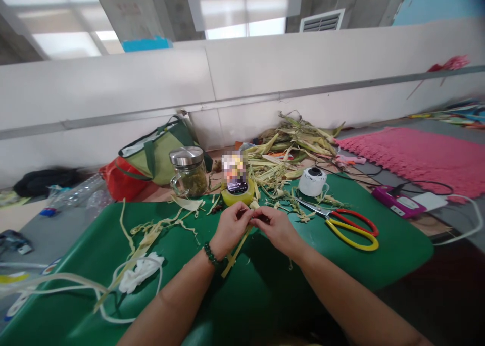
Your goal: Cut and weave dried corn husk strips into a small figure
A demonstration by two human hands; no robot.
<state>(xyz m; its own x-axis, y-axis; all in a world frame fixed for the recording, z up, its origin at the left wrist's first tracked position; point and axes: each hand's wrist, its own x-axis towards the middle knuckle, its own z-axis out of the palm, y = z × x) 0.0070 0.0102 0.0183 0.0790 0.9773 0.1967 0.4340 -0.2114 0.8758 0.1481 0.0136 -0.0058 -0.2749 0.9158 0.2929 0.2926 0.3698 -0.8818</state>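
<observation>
My left hand [230, 228] and my right hand [276, 228] meet over the green mat [189, 295], fingertips pinched together on a small dark-tipped piece of corn husk. A long yellow husk strip [235, 252] hangs from the left hand down toward the mat. A dark bead bracelet [210, 255] sits on my left wrist. Just beyond the hands a phone stands propped in a yellow tape roll [237, 197].
Scissors with red and yellow handles [350, 227] lie right of the hands, a white roll [312, 181] behind them. A lidded glass jar [188, 173], a green bag [155, 151], a husk pile [293, 139], a pink mat [417, 156] and loose husk strips [151, 232] surround the mat.
</observation>
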